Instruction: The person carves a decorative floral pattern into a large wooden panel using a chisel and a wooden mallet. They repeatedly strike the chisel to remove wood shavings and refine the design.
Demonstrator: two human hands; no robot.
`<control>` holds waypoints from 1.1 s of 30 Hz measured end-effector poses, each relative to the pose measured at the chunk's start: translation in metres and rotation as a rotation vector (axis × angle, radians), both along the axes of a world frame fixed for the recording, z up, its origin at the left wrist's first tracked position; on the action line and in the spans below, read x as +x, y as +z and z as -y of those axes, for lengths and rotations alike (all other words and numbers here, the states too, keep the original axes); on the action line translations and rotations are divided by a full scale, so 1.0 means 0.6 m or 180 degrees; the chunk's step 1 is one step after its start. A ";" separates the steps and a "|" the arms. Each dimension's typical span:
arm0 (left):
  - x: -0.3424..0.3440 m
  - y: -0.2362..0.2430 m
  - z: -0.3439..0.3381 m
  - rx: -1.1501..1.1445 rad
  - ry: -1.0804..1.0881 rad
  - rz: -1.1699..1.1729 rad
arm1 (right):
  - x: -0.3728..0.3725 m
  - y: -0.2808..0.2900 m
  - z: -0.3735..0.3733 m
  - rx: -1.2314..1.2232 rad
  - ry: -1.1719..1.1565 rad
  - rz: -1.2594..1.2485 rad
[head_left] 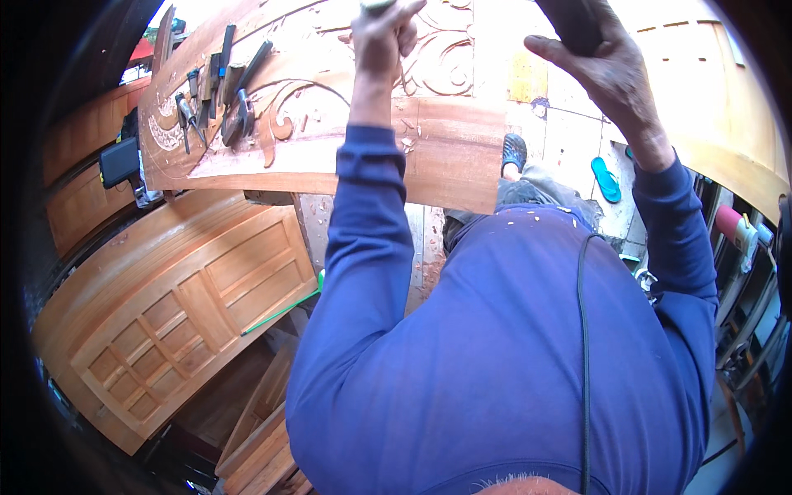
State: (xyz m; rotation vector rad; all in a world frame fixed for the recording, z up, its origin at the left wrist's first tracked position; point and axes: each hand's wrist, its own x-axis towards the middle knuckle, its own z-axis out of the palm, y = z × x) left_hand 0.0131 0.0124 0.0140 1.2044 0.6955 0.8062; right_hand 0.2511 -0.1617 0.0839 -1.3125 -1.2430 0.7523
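My left hand (381,40) is closed in a fist over the carved wooden panel (458,153). It grips a tool whose pale rounded end (377,4) shows at the top edge; the rest is hidden by the fingers. Raised to the right of the panel, my right hand (615,74) is wrapped around a dark block-like tool (571,25), cut off by the top edge, with the thumb sticking out. Scrolls and leaf shapes are cut into the panel, and wood shavings lie on it. Several carving tools (239,115) with dark handles rest at its left.
A panelled wooden door (210,305) leans at the lower left, with a thin green stick (280,312) across its edge. Loose boards (264,450) lie below it. A black box-like device (120,162) is beside the panel. A turquoise flip-flop (606,180) lies on the tiled floor.
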 end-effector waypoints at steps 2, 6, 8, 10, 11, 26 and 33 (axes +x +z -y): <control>-0.008 0.008 0.050 0.0278 0.0379 0.0605 | 0.018 0.009 0.007 0.0171 -0.0182 0.0320; -0.021 0.008 0.077 0.0480 0.0900 0.0692 | 0.025 0.039 0.009 0.0208 -0.0138 -0.0569; -0.024 0.007 0.071 0.0354 0.1051 0.0771 | 0.043 0.028 -0.009 0.0604 0.0004 -0.0166; -0.026 0.009 0.065 0.0266 0.1232 0.0812 | 0.059 0.004 -0.035 0.0834 0.0507 -0.0358; -0.020 0.011 0.070 0.0314 0.1262 0.0832 | 0.067 -0.007 -0.046 0.0948 0.0743 -0.0448; -0.031 0.015 0.046 0.0254 0.0531 0.0357 | -0.035 0.030 -0.042 0.0779 0.0206 0.1254; -0.012 -0.009 0.102 0.0704 0.1348 0.0701 | -0.011 0.056 -0.018 0.0906 -0.0404 0.1697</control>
